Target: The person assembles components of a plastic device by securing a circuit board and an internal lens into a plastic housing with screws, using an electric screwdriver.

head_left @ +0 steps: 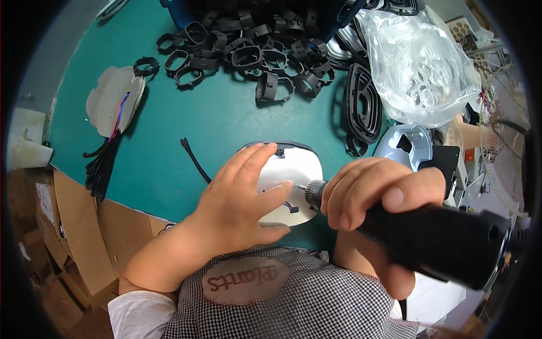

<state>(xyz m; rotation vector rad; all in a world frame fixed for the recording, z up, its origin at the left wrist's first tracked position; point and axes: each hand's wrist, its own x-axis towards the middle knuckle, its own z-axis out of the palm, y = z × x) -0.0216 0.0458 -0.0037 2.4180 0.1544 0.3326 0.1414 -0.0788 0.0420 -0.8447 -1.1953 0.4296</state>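
A rounded white panel (302,164) with a dark rim along its far edge lies on the green table in front of me. My left hand (234,189) rests on its left side, fingers spread, with one fingertip close to the driver's bit. A small connector with coloured wires (292,208) pokes out of the panel's near part. My right hand (378,195) is wrapped round a black electric screwdriver (440,240), held nearly level. Its thin bit points left over the panel; whether it touches a screw is hidden by my fingers. A black cable with a plug (195,158) runs beneath my left hand.
Many black plastic rings (247,56) lie heaped before a dark blue bin (179,12). At left sit stacked pale plates (107,101) and a bundle of black cables (103,166). Rightward are black oval frames (363,104), a clear plastic bag (420,73) and a light-blue shell (389,144).
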